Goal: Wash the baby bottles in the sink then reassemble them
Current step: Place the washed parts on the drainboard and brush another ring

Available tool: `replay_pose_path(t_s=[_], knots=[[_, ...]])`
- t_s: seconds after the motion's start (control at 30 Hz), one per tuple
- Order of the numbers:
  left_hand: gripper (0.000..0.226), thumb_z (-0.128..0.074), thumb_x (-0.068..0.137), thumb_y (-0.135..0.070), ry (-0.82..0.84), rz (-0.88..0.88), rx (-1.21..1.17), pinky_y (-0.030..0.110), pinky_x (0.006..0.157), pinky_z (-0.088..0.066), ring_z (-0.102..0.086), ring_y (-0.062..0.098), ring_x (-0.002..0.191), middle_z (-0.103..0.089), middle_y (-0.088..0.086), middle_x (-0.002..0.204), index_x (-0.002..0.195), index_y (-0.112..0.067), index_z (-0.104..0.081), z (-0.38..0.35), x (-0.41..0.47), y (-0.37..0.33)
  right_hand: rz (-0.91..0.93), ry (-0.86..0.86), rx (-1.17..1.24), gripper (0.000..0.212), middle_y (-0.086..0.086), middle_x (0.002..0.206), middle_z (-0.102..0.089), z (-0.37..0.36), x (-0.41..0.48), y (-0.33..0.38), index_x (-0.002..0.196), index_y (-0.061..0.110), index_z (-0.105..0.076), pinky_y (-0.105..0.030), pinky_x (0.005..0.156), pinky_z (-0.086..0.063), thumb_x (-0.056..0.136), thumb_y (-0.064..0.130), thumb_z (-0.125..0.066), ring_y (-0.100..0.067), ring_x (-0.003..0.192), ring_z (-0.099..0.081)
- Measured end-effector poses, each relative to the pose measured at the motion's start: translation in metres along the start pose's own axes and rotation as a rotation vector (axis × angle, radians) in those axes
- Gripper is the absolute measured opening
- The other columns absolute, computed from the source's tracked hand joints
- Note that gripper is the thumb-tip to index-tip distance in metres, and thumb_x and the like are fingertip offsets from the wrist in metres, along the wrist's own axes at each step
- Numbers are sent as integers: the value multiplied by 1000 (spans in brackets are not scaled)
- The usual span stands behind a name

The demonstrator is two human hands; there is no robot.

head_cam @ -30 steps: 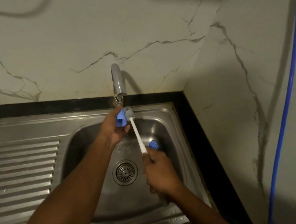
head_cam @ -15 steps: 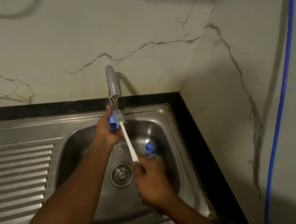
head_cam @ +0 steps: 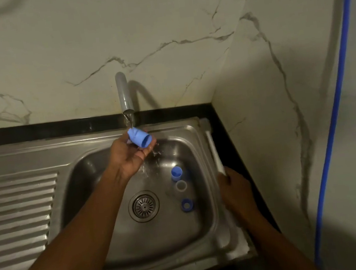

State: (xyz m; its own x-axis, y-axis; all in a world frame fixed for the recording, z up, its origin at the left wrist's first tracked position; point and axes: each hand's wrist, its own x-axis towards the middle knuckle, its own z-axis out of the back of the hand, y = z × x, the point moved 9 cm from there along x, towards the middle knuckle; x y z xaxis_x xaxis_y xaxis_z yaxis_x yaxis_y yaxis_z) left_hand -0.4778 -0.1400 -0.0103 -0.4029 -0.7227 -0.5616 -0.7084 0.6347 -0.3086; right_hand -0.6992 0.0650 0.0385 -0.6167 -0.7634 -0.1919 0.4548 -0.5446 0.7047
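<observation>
The left hand (head_cam: 130, 156) holds a blue cap (head_cam: 139, 140) above and beyond the drain (head_cam: 143, 206), right under the tap (head_cam: 123, 94). Its fingers are cupped beneath the cap and the thumb looks to be behind it. That makes a loose cradle, not a firm pinch. Water (head_cam: 131, 123) runs onto the cap and spatters off the fingertips.

The right hand (head_cam: 235, 187) is out to the right of the drain, over the rim of the sink (head_cam: 219, 231). Its fingers are wrapped round the handle of the brush (head_cam: 213, 150), which runs along that rim toward the back wall. The bristle end is blurred.

Between the drain and that rim lie a second cap (head_cam: 176, 173), a clear part (head_cam: 181, 185) and a blue ring (head_cam: 186, 204), one after another and close together. No bottle body shows in view.

Risks, as I judge them:
- The wet cap could slide off the cupped fingers and drop into the basin, since nothing clamps it from above.
- With its mouth turned sideways, the stream may rinse only the outside and leave soap within.
- The brush sits on a narrow rim, so once let go it could roll into the basin or off onto the black counter.
- The small loose parts may wash toward the drain in the run-off, though its grate looks too fine to pass them.
</observation>
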Motion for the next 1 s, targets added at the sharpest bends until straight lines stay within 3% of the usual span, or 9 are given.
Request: replay_pose_path(t_s=[0.13, 0.37, 0.4, 0.47, 0.57, 0.67, 0.83, 0.9, 1.0], knots=[[43, -58, 100, -31, -38, -23, 20, 43, 70, -61, -62, 34, 111, -57, 23, 127, 131, -1, -51, -6, -1, 9, -95, -49, -246, 32, -11, 103, -67, 25, 7, -61, 126, 10, -57, -29, 70, -47, 104, 26, -41, -24, 86, -63], [34, -62, 97, -19, -145, 22, -41, 37, 73, -62, -63, 31, 109, -57, 23, 128, 120, 4, -53, -1, -5, 19, -134, -101, -465, 32, -15, 117, -64, 25, 5, -87, 126, 2, -55, -36, 84, -53, 104, 20, -42, -28, 99, -63], [30, -60, 98, -19, -149, -11, 56, 36, 75, -61, -63, 30, 107, -57, 21, 127, 119, 1, -55, 2, -7, 17, -128, -88, -502, 32, -14, 118, -63, 24, 5, -86, 127, 3, -55, -34, 84, -52, 104, 21, -41, -27, 100, -63], [20, -58, 99, -15, -132, -264, 589, 34, 76, -57, -64, 25, 101, -61, 14, 120, 118, -11, -60, 4, -16, -1, -114, -81, -558, 31, -13, 117, -64, 25, 5, -83, 123, 4, -56, -30, 80, -50, 104, 22, -41, -26, 100, -63], [33, -65, 92, -1, -24, -605, 1114, 28, 87, -57, -66, 12, 103, -68, -5, 111, 117, -23, -66, -3, -29, -11, -121, -63, -601, 28, -10, 115, -65, 26, 6, -86, 118, 5, -58, -25, 71, -40, 104, 23, -42, -23, 98, -64], [52, -69, 87, 3, -67, -663, 1053, 12, 85, -53, -63, 5, 106, -63, -3, 122, 135, -15, -57, 3, -34, -20, -112, -71, -618, 25, -10, 109, -65, 28, 7, -84, 111, 5, -60, -25, 67, -42, 104, 22, -43, -22, 91, -64], [50, -70, 88, -2, -108, -729, 1051, 14, 80, -55, -63, 12, 103, -63, 3, 121, 135, -8, -56, -7, -38, -35, -68, -109, -588, 22, -13, 109, -64, 28, 5, -78, 113, 4, -59, -30, 73, -48, 103, 19, -47, -25, 92, -62], [39, -66, 93, -7, -142, -707, 912, 23, 83, -57, -66, 11, 96, -65, 1, 114, 131, -11, -60, -7, -37, -45, -55, -108, -579, 29, -15, 120, -60, 27, -1, -74, 126, 4, -55, -34, 85, -49, 102, 18, -48, -27, 103, -60], [25, -55, 101, -14, -73, -415, 555, 43, 94, -57, -65, 29, 109, -65, 13, 120, 125, -9, -59, 6, -20, -39, -31, -105, -594, 49, -15, 147, -42, 24, -12, -64, 147, 6, -36, -34, 106, -38, 102, 21, -48, -26, 129, -46]])
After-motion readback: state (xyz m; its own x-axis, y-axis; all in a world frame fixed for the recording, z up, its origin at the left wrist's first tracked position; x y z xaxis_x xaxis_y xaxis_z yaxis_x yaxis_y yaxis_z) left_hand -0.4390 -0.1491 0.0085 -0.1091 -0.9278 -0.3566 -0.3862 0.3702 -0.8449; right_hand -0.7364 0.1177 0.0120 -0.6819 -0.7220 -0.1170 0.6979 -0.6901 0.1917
